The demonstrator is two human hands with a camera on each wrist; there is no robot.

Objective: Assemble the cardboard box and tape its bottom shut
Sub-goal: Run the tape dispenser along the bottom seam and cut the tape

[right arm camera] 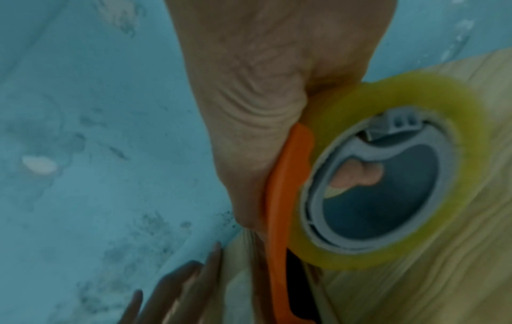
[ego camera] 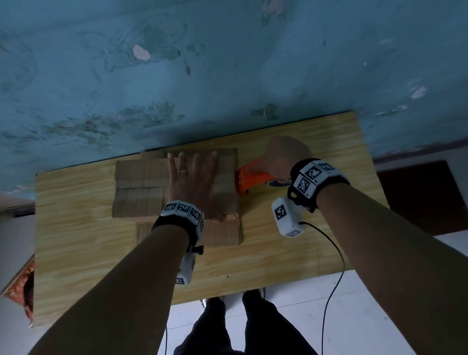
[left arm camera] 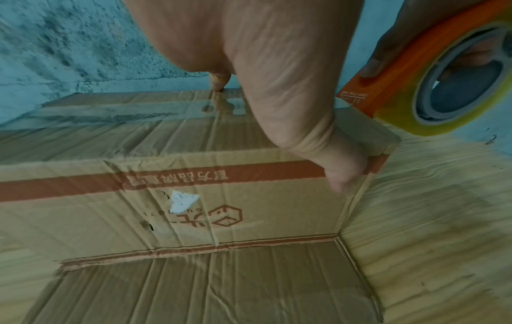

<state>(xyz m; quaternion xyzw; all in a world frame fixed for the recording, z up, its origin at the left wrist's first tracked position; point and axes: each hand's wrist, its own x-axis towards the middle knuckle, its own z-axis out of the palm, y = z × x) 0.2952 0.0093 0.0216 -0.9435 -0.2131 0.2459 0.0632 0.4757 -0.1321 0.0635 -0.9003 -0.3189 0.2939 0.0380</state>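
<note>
Fingers (ego camera: 193, 160) of your left hand (ego camera: 193, 180) lie straight and slightly spread, pressing flat on the top face of the box (ego camera: 142, 188). The box stands on the bench (ego camera: 86, 262), toward its far edge, with loose flaps splayed out on the near side. Your right hand (ego camera: 286, 150) has its fingers curled round the orange tape dispenser (ego camera: 253, 179), which sits just beside the right edge of the box; the yellowish tape roll (right arm camera: 415, 252) is mounted in it.

The step in hand appears to be taping the closed flaps. Clear tape seems to cover part of the top face already. Next, keep the flaps pressed level, seat the dispenser's front edge on the right edge, and draw it across the seam.
</note>
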